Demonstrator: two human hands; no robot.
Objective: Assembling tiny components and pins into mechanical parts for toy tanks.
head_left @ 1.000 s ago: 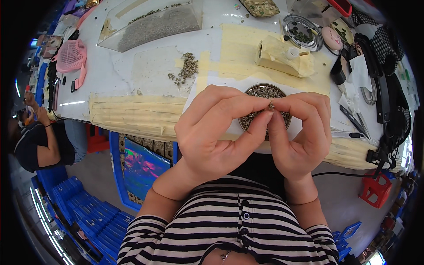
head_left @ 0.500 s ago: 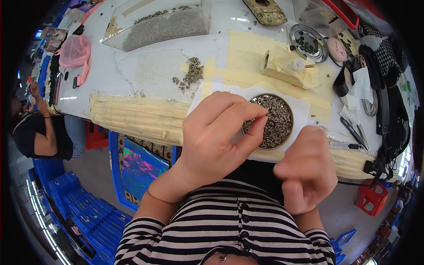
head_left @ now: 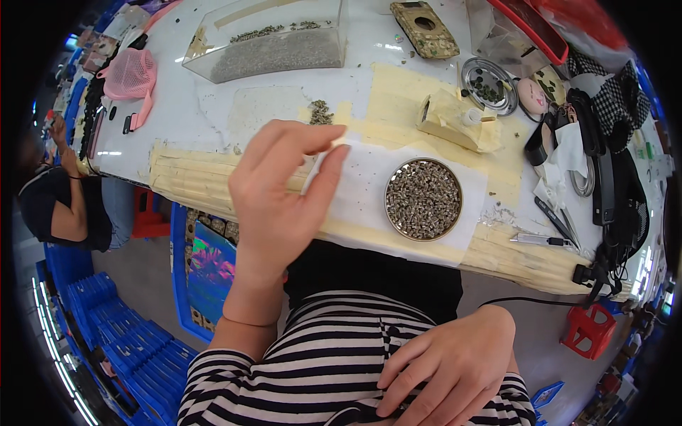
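Note:
My left hand point(head_left: 280, 192) is raised over the table edge, left of a round dish. Its thumb and forefinger are bent toward each other in a pinch; whatever is between the tips is too small and pale to name. Behind those fingertips lies a loose pile of small metal pieces point(head_left: 321, 112), partly hidden by the hand. The round dish point(head_left: 388, 206) is full of similar small metallic pieces and stands on a white paper sheet point(head_left: 355, 181). Low on my striped shirt rests my right hand point(head_left: 451, 369), fingers stretched and slightly spread, holding nothing.
A clear tray point(head_left: 270, 71) of small pieces stands at the back. Right of the dish are a taped block point(head_left: 455, 124), a metal plate point(head_left: 490, 85), a cutter knife point(head_left: 540, 240) and tweezers point(head_left: 558, 216). A pink mesh scoop point(head_left: 130, 74) lies far left. Another person point(head_left: 67, 206) sits at left.
My left hand has moved left, away from the dish toward the loose pile, uncovering the dish. My right hand has dropped from beside the table edge onto my shirt, its fingers uncurled.

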